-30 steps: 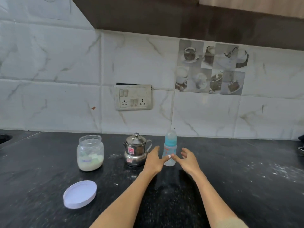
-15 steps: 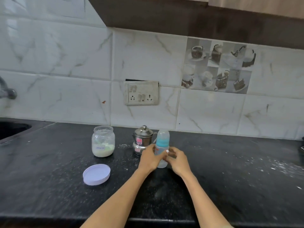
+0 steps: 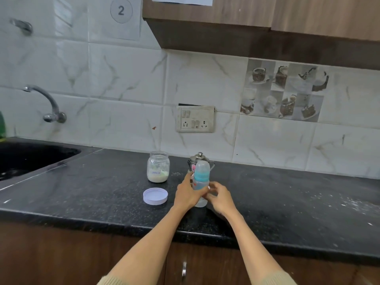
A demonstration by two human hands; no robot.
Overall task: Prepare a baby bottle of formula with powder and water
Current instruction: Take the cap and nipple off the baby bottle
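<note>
Black counter (image 3: pixel 287 194): both hands' fingers (image 3: pixel 186 187) wrap bottle (image 3: pixel 201 179); kettle (image 3: pixel 198 159) behind, jar (image 3: pixel 158 167) left.

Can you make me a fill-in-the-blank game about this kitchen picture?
1. Both hands hold the baby ____.
2. The jar of powder has its lid ____.
3. The steel pot stands ____ the bottle.
4. The left hand and right hand work over a ____ counter.

Missing words: bottle; off; behind; black

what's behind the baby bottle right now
A small steel pot with a lid stands right behind the baby bottle. Only its lid, knob and edges show; the bottle and the left hand cover most of its body.
</note>
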